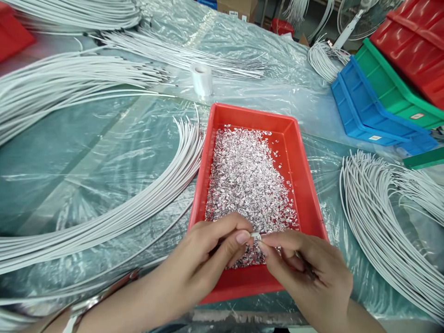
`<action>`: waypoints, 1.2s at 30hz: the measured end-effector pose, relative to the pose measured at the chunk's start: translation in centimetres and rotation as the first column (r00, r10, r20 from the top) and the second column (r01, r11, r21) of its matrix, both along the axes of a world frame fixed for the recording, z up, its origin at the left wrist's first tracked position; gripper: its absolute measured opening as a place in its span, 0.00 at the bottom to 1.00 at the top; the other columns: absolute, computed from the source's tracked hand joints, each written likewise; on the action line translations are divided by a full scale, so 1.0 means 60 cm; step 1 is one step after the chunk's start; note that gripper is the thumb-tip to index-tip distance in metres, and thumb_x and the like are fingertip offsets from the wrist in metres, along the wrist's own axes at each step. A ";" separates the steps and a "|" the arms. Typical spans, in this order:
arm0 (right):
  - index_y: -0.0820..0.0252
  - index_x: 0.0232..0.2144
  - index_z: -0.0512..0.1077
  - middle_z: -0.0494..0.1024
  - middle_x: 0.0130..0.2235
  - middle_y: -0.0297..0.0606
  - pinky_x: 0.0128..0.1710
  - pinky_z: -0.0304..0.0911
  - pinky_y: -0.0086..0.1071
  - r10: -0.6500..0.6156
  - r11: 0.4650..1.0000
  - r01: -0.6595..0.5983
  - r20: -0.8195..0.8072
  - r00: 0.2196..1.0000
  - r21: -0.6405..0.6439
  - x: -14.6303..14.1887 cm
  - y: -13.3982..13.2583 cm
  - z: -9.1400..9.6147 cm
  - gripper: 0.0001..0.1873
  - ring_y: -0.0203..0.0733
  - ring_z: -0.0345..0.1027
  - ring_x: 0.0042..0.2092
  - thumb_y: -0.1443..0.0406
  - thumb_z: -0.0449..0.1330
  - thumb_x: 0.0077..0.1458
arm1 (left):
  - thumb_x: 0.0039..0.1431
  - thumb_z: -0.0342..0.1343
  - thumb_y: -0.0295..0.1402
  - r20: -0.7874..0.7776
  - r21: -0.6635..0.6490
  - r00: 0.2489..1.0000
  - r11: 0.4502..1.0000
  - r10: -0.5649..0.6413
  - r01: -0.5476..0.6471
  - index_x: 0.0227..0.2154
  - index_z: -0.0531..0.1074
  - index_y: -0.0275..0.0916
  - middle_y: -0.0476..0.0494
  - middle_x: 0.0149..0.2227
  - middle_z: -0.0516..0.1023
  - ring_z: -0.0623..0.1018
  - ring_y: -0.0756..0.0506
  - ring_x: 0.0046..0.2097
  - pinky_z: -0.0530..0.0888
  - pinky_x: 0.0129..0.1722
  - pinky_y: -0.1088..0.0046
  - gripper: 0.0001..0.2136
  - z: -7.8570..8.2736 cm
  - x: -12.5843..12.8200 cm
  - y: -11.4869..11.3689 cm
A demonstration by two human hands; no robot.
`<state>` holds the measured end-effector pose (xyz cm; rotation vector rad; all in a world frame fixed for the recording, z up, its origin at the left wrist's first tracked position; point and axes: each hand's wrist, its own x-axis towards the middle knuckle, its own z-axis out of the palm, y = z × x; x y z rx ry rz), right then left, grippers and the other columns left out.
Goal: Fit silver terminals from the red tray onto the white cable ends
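My left hand (pixel 208 252) and my right hand (pixel 305 268) meet over the near end of a red tray (pixel 301 185) that holds a heap of small shiny metal pieces (pixel 246 175). Both hands are closed in a pinch. Between the left thumb and the right fingertips sits one small metal piece (pixel 255 236). A thin white wire seems to run through my right fingers, though it is mostly hidden. A bundle of white wires (pixel 145 203) curves along the tray's left side.
More white wire bundles lie at the right (pixel 378 222) and across the far left (pixel 69 88). A roll of clear tape (pixel 201 78) stands behind the tray. Blue (pixel 364 111), green (pixel 388 88) and red bins (pixel 416 41) are stacked at far right. Plastic sheeting covers the table.
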<state>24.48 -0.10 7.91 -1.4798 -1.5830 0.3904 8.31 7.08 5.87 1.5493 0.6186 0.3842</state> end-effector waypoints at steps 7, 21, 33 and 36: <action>0.57 0.30 0.73 0.70 0.18 0.25 0.16 0.57 0.23 0.001 0.999 -0.003 0.049 0.999 0.036 -0.004 -0.001 0.002 0.10 0.28 0.57 0.15 0.76 0.58 0.52 | 0.70 0.40 0.33 0.025 -0.024 0.999 0.999 -0.032 0.032 0.34 0.64 0.40 0.54 0.27 0.63 0.65 0.53 0.29 0.65 0.29 0.80 0.10 -0.002 -0.007 -0.002; 0.53 0.29 0.71 0.63 0.16 0.22 0.13 0.51 0.24 -0.003 1.000 0.003 0.007 1.000 0.014 -0.011 -0.010 0.001 0.10 0.29 0.50 0.14 0.74 0.58 0.53 | 0.68 0.45 0.29 0.043 0.052 0.997 0.996 0.069 -0.072 0.35 0.65 0.40 0.54 0.27 0.69 0.70 0.53 0.29 0.66 0.30 0.81 0.06 -0.004 0.000 -0.003; 0.61 0.37 0.78 0.50 0.20 0.24 0.20 0.50 0.26 -0.332 0.927 0.347 0.116 0.936 -0.142 0.127 0.050 -0.031 0.10 0.30 0.45 0.20 0.64 0.59 0.55 | 0.70 0.41 0.33 0.155 -0.093 0.986 0.994 0.063 -0.049 0.34 0.65 0.38 0.52 0.26 0.70 0.69 0.52 0.29 0.65 0.31 0.77 0.10 -0.002 0.002 0.003; 0.61 0.26 0.76 0.52 0.18 0.23 0.19 0.50 0.27 -0.378 0.913 0.391 0.121 0.918 -0.115 0.144 0.058 -0.030 0.09 0.30 0.48 0.19 0.61 0.62 0.53 | 0.69 0.41 0.36 0.171 -0.157 0.981 0.985 0.094 -0.067 0.35 0.64 0.38 0.53 0.23 0.68 0.68 0.52 0.26 0.66 0.28 0.77 0.11 -0.002 -0.014 -0.015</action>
